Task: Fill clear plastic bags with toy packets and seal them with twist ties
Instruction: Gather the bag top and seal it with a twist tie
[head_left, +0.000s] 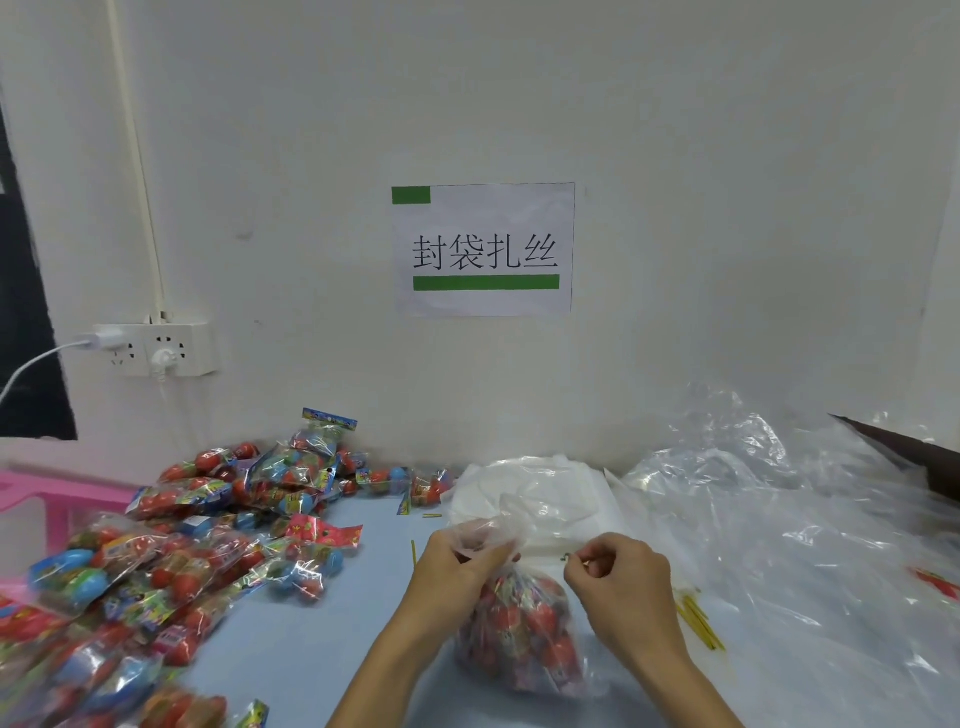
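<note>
On the left of the blue bench (322, 639) lies a heap of toy packets (171, 545). Beside it, the left hand (457, 566) has its grip closed round the gathered neck of a clear bag (519, 634) filled with packets, which rests on the bench. The right hand (618, 582) pinches a twist tie (567, 557) just beside the neck. Yellow ties (698, 621) and loose plastic sheets (779, 519) lie to the right.
</note>
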